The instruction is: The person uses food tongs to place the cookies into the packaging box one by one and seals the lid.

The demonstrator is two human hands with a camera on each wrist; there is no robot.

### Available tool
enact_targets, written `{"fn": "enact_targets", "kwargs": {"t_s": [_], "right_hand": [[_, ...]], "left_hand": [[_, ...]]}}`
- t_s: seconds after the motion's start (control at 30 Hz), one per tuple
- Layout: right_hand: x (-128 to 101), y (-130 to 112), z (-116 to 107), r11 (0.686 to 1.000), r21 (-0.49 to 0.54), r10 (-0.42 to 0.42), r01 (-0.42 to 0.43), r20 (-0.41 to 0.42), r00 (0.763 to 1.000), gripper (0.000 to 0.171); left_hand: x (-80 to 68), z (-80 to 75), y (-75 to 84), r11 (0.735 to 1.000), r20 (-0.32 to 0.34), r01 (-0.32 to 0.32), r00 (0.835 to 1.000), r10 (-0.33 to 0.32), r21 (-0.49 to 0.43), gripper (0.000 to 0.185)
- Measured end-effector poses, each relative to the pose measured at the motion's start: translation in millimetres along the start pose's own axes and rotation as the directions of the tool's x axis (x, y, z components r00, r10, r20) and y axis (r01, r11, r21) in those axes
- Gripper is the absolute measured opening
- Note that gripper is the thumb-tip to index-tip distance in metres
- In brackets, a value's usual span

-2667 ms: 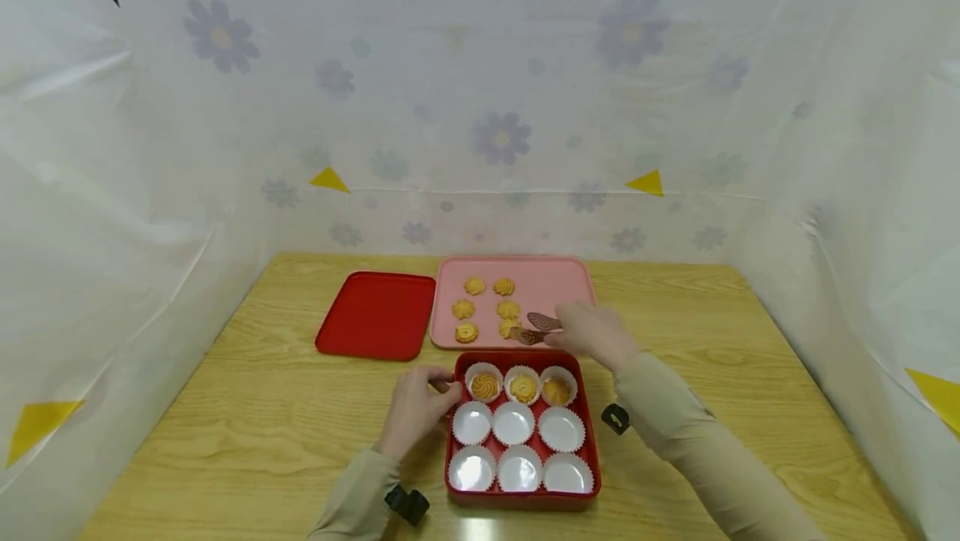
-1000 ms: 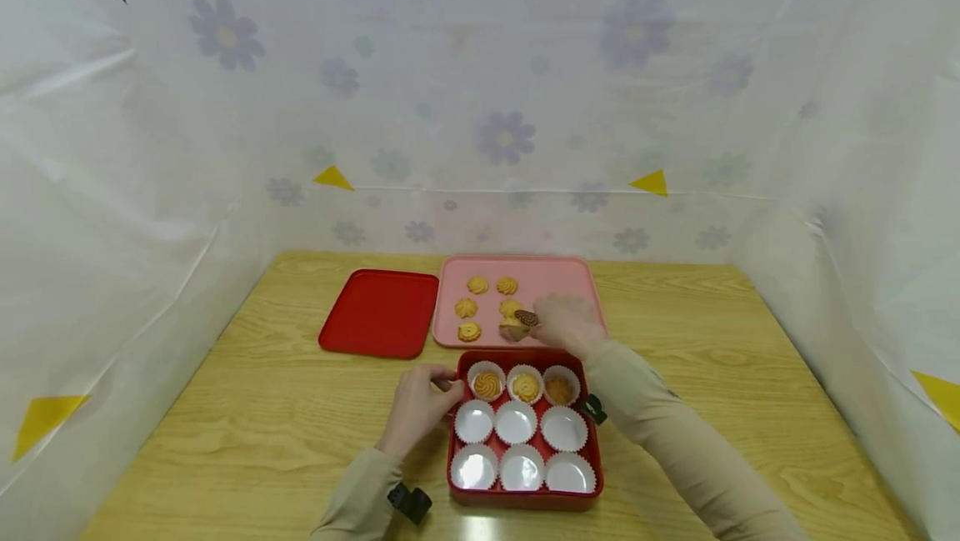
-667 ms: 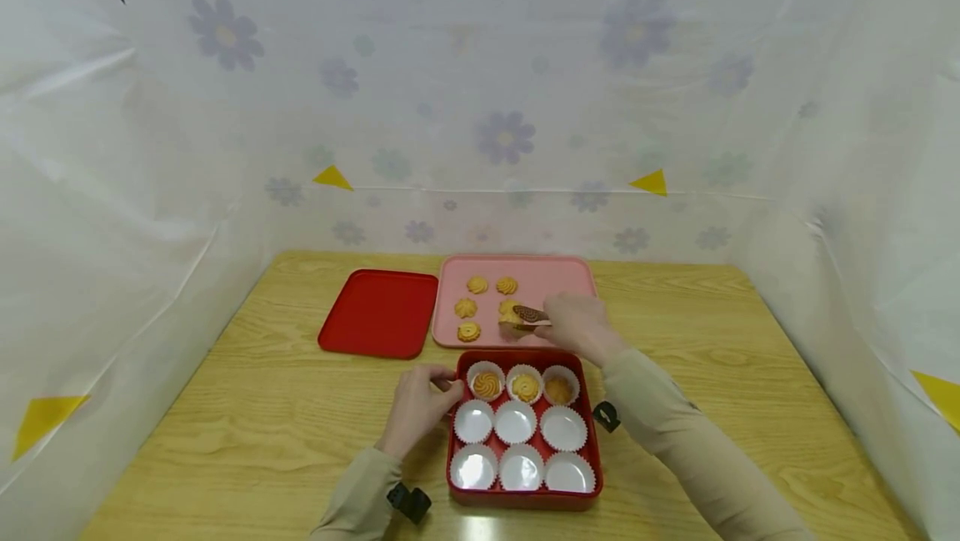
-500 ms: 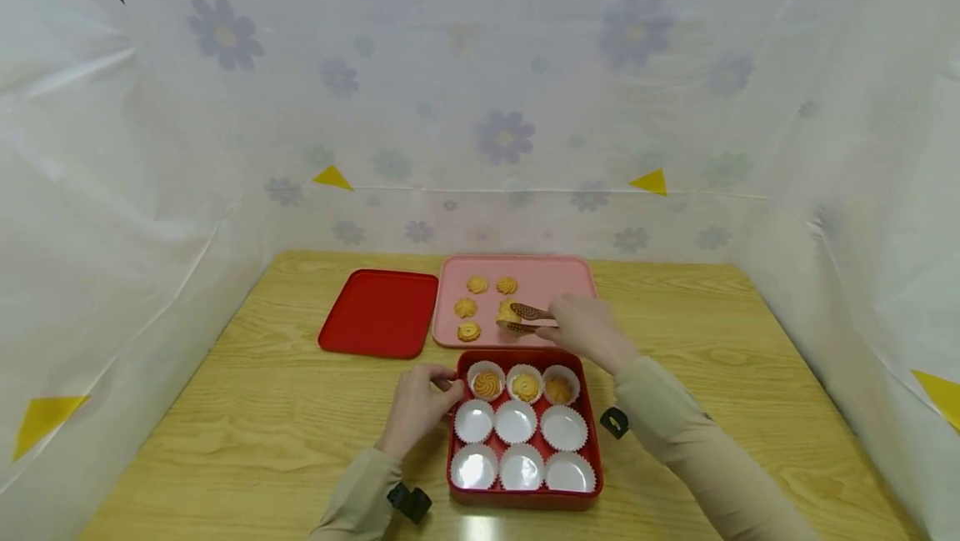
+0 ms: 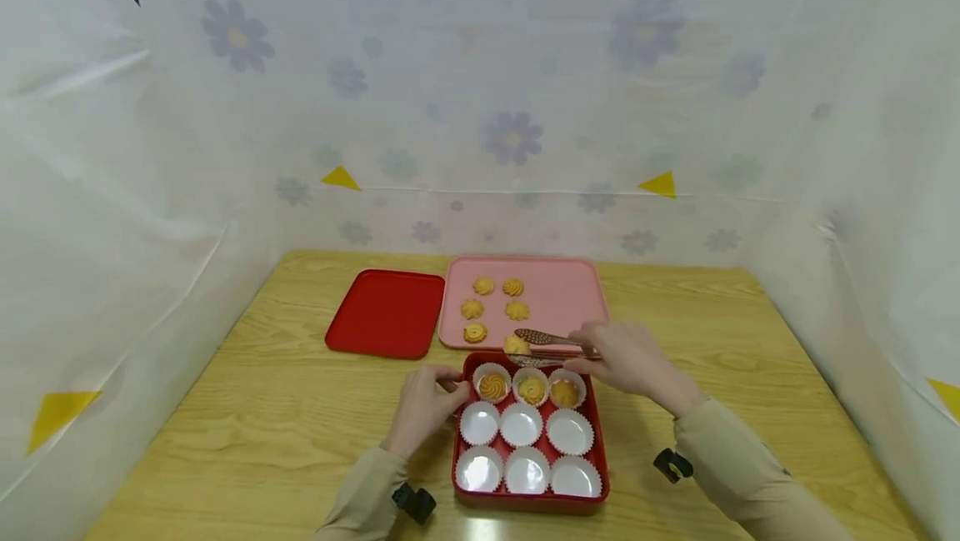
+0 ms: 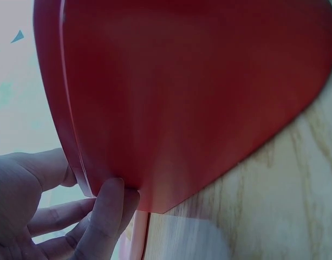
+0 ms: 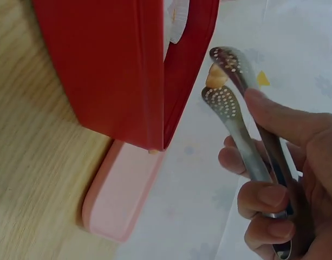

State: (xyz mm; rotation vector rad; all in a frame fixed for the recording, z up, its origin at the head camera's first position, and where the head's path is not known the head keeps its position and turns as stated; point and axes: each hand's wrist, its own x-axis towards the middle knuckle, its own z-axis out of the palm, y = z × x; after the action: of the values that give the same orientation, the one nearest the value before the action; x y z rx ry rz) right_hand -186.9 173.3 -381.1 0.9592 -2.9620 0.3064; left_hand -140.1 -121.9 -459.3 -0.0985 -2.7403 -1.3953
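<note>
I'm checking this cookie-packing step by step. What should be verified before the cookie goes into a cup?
1. Tongs gripped by right hand: ok.
2. Cookie clamped between tong tips: ok.
3. Left hand steadies red box: ok.
4. Middle-row paper cup free: ok.
5. Cookie above that cup: not ok, at box's far edge.
6. Grip firmness: cannot tell.

We see the right hand (image 5: 630,358) holding tongs (image 5: 551,343) with a cookie (image 5: 516,345) just behind the red box (image 5: 600,441), while the left hand (image 5: 426,408) grips its left edge.
</note>
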Motion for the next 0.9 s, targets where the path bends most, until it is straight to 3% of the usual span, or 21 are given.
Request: {"fn": "enact_targets", "kwargs": {"t_s": [0.23, 0.5, 0.7, 0.9], "right_hand": [[-18, -1, 5, 0.991, -0.038, -0.132, 0.131, -0.031, 0.991, 0.029], [-17, -16, 16, 0.955, -0.039, -0.296, 0.295, -0.01, 0.955, 0.032], [-13, -25, 23, 0.929, -0.089, -0.365, 0.36, -0.04, 0.93, 0.032], [-9, -32, 27, 0.921, -0.111, -0.379, 0.372, -0.039, 0.925, 0.025]], "left_hand": [[0.2, 1.0, -0.8, 1.0, -0.003, 0.009, 1.0, -0.009, 0.007, 0.02], [0.7, 1.4, -2.4, 1.0, -0.007, 0.004, 1.0, -0.004, 0.009, 0.02], [0.7, 1.3, -2.8, 1.0, -0.007, 0.003, 1.0, -0.003, 0.014, 0.018], [0.4, 1.3, -2.2, 1.0, -0.003, 0.002, 1.0, -0.002, 0.019, 0.015]]}}
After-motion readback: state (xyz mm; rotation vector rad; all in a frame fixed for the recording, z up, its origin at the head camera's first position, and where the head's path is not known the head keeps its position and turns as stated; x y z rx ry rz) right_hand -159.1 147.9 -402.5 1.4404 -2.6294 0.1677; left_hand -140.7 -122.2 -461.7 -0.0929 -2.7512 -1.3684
